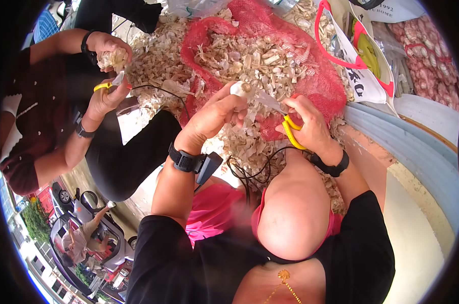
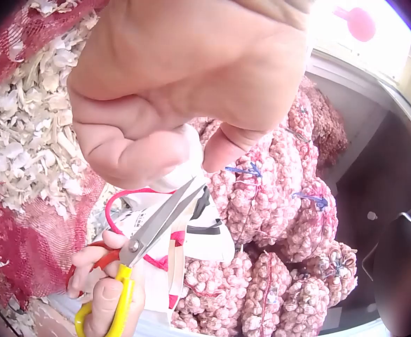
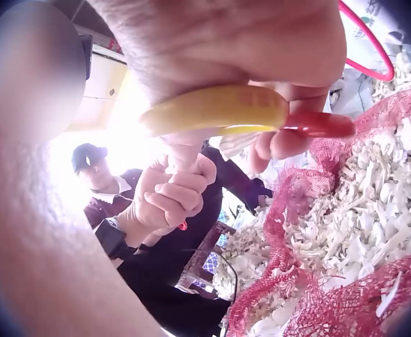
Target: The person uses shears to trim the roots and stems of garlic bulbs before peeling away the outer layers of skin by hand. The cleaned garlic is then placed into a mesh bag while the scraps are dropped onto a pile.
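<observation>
My left hand (image 1: 213, 115) holds a white garlic bulb (image 1: 240, 89) in its fingertips, over a heap of dry garlic peelings. My right hand (image 1: 310, 126) grips scissors with yellow and red handles (image 1: 290, 134), its fingers through the loops. In the left wrist view the scissor blades (image 2: 162, 220) stand slightly apart, tips close under the bulb (image 2: 191, 149), which is mostly hidden behind the curled left fingers (image 2: 132, 158). The right wrist view shows the yellow handle (image 3: 219, 111) against the right palm; the blades are hidden there.
Red mesh netting (image 1: 320, 66) lies around the peelings (image 1: 255, 58). Mesh sacks of garlic (image 2: 261, 203) and a white bag with pink trim (image 1: 360, 76) stand at the right. Another person's hands (image 1: 105, 101) hold garlic and scissors at the left. A black cable (image 1: 247, 169) loops near my knees.
</observation>
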Motion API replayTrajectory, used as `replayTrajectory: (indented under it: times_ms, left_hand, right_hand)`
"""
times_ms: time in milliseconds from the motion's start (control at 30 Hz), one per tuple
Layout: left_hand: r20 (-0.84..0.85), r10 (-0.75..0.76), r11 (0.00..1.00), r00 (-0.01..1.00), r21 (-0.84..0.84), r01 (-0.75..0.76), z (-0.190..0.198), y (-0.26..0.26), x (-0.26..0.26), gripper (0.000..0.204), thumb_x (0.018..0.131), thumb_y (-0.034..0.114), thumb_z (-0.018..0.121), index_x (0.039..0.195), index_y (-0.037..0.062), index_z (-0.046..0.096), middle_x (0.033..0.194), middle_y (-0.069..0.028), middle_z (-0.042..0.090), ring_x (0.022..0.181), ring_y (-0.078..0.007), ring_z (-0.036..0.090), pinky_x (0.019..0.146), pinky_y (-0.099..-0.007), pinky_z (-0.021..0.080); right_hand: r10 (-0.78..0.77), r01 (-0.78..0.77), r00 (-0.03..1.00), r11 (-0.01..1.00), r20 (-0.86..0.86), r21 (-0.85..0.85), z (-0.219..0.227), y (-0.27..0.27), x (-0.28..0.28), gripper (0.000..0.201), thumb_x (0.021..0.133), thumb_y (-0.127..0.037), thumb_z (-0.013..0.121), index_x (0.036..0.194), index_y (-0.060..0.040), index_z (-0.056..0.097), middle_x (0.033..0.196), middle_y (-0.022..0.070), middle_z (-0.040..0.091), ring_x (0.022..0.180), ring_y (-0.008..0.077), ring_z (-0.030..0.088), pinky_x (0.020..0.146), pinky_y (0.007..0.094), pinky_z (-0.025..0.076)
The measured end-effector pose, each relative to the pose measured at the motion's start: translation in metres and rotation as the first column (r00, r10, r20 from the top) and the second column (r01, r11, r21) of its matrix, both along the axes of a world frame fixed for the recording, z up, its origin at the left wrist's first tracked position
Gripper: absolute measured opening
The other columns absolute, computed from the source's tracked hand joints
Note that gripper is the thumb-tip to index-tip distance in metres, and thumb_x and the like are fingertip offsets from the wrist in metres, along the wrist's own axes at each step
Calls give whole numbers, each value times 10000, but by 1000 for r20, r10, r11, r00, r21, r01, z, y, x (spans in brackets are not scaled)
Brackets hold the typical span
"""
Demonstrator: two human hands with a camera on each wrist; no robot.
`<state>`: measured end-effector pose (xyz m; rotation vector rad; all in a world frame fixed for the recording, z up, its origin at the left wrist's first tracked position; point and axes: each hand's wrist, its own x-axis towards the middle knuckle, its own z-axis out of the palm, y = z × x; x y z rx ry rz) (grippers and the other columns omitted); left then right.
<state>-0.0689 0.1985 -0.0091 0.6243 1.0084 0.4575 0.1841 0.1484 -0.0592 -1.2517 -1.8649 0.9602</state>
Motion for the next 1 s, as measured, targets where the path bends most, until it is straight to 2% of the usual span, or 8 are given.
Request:
replayTrajectory:
  times_ms: [167,233,367,633,700,767,833,1000]
  left_hand:
    - [-120,10,999,993,46,-4,7,-3,12,343,877,204,549,1182,49,527,831,-7,537,708,-127,530,644,-272,479]
    - [-98,26,1000,995,-5,-27,-2,0,2,368,901,257,538,1203,48,528,826,-8,544,738,-128,552,656,-272,488]
    - [-69,140,990,988,-28,-142,3,3,3,250,909,201,542,1108,53,572,921,-39,607,765,-138,583,664,-258,501]
    - [2,93,995,996,26,-93,-2,3,2,289,900,306,488,904,51,623,864,-34,617,737,-114,579,634,-230,481]
    - [-17,125,992,992,-17,-125,1,3,7,263,883,277,494,871,45,617,819,-41,614,727,-126,585,622,-234,479]
    - [2,141,990,990,-22,-141,-1,3,11,252,893,259,490,874,40,614,811,-47,613,720,-133,589,617,-242,480]
    - [11,160,987,987,-30,-160,-2,3,13,242,903,241,487,878,36,612,803,-53,613,714,-141,593,612,-250,481]
    - [-10,208,973,978,-97,-208,-7,1,13,152,955,109,454,961,33,585,762,-67,583,724,-185,593,635,-282,468]
  right_hand:
    - [-46,42,993,998,110,42,-7,-1,-2,515,698,-264,872,1108,-62,636,844,93,620,702,249,627,605,352,498]
    - [-115,109,992,989,-58,-101,-21,-4,-4,478,712,-272,866,1083,-61,651,794,106,628,662,268,618,577,369,490]
    - [13,110,910,956,415,-270,-75,-4,6,464,803,-316,774,1145,-67,582,852,169,665,765,359,667,638,453,524]
    - [348,-54,689,899,636,-434,-135,43,32,347,810,-155,652,1132,-58,569,903,165,683,860,416,662,772,506,534]
    - [245,-80,876,924,416,-375,-153,76,35,328,805,-86,632,1126,-41,584,1036,175,671,969,418,637,847,481,522]
    - [70,-45,882,997,467,-64,-184,101,38,439,810,5,588,1244,-50,548,1207,208,609,1136,406,575,953,446,484]
    - [-23,70,892,994,452,-87,-174,123,44,497,815,27,576,1302,-40,505,1276,224,565,1199,391,538,992,437,459]
    - [-47,263,713,943,700,-204,-194,146,67,527,857,-15,544,1375,-6,445,1223,256,604,1177,397,571,1000,457,456]
